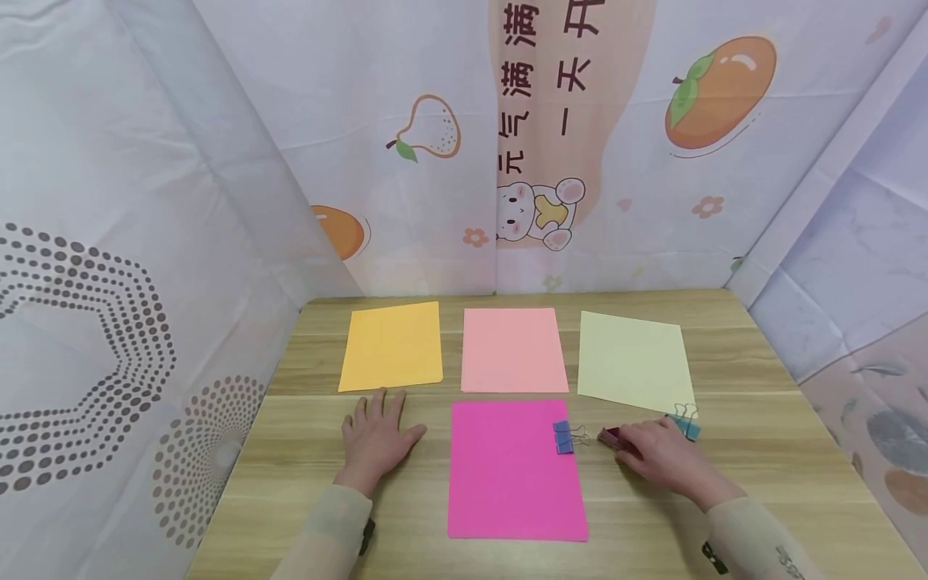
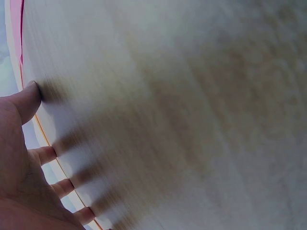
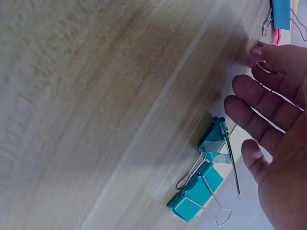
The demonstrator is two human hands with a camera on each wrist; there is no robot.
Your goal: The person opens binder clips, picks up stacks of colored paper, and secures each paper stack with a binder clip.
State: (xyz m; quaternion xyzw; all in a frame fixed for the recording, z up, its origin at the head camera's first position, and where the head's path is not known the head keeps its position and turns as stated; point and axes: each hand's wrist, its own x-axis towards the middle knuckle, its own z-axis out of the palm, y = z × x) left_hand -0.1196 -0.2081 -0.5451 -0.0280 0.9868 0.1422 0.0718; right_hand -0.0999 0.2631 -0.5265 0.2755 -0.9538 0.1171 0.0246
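Note:
My right hand pinches a dark red binder clip between thumb and forefinger, low over the table. In the right wrist view the fingers partly hide that clip, and one wire handle shows. Just left of it, a blue binder clip grips the right edge of a magenta sheet. Two teal binder clips, one nearer the hand and one farther off, lie beside the right hand. My left hand rests palm down with fingers spread, left of the magenta sheet, its fingertips on the wood.
Along the back of the wooden table lie a yellow-orange sheet, a pink sheet and a pale green sheet. Printed curtains hang behind the table and at both sides.

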